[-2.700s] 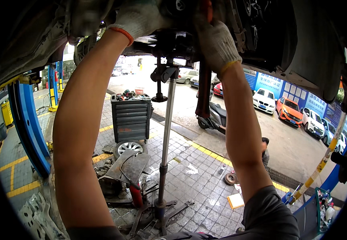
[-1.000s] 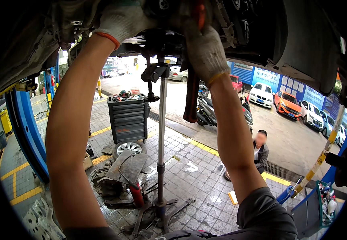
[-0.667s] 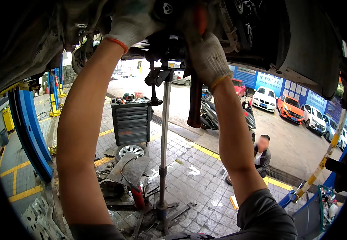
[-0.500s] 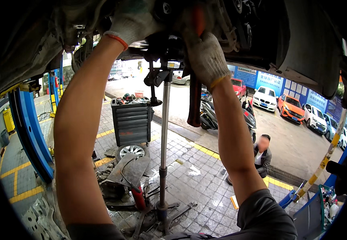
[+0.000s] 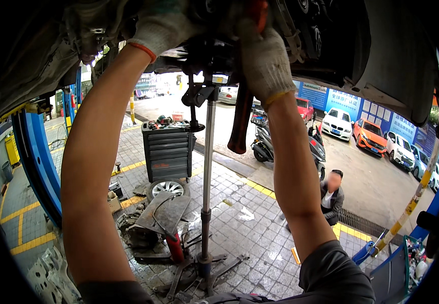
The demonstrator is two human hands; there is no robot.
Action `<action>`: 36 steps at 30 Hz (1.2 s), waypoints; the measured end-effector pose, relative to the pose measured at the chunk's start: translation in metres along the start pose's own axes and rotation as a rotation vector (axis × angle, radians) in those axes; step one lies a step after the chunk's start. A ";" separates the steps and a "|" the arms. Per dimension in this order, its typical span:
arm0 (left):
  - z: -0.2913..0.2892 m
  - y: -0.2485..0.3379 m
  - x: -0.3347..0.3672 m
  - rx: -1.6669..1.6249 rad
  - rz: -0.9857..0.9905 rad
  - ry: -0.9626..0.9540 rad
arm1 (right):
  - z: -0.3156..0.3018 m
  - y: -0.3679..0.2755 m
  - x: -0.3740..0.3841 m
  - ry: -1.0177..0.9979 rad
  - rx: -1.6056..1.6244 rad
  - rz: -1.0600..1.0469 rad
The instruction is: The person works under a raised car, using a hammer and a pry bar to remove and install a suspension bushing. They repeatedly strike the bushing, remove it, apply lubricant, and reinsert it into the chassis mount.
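Note:
Both my hands are raised to the dark underside of a lifted car (image 5: 381, 61), in white knitted gloves. My right hand (image 5: 267, 61) is closed round a hammer-like tool (image 5: 240, 126). Its long black handle with red edges hangs below my palm, a red part shows above, and its head is lost in the dark. My left hand (image 5: 161, 25) is up among the underbody parts, its fingers cut off or hidden in shadow. Between the hands, a jack stand with a tall silver post (image 5: 209, 152) reaches up to the underbody.
A grey tool cabinet (image 5: 167, 154) stands ahead, beside a wheel (image 5: 167, 188). Removed metal parts (image 5: 146, 238) lie near the post's legs (image 5: 227, 271). A blue lift column (image 5: 36, 162) is left. A person (image 5: 332, 197) crouches right, near a scooter (image 5: 265, 144) and parked cars (image 5: 337, 124).
The tool's handle end has swung a little left and up, and the red part has moved up and right. My right hand has risen slightly; my left forearm has shifted left.

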State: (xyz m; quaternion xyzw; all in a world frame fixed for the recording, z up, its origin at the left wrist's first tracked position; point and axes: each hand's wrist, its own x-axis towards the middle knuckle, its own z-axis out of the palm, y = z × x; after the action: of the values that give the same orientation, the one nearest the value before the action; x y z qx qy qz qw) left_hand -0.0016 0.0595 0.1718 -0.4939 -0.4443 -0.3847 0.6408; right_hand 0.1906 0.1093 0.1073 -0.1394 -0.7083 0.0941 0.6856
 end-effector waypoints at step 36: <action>0.047 0.047 -0.067 -0.376 -0.576 0.118 | 0.010 -0.019 0.005 -0.238 -0.210 0.050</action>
State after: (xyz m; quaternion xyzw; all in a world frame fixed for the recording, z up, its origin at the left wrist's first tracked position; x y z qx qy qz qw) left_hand 0.0130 0.1190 0.1000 -0.4344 -0.4491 -0.6528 0.4284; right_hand 0.1794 0.0940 0.1180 -0.2158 -0.7867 0.0521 0.5761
